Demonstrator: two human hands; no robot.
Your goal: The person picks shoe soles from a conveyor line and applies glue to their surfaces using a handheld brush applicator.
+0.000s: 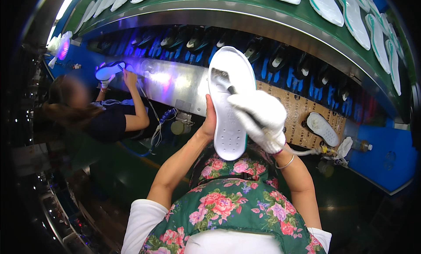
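A white shoe sole [225,127] with a teal edge stands lengthwise before me, its recessed, moulded side facing up. My bare left hand [209,120] grips its left side, the thumb along the rim and the other fingers hidden beneath. In a white knitted glove, my right hand [263,117] holds a brush whose dark bristles [221,75] touch the forefoot area of the sole. From behind that glove a pale tube [302,152] runs off to the right.
A green conveyor belt [250,0] carrying several white soles curves across the top. Under it stand dark shoe uppers [278,60] on blue holders. Printed cardboard [297,102] bears another sole [322,127]; a plastic bottle [361,144] lies beside it. At left, a co-worker's hand [130,77] works on a shoe.
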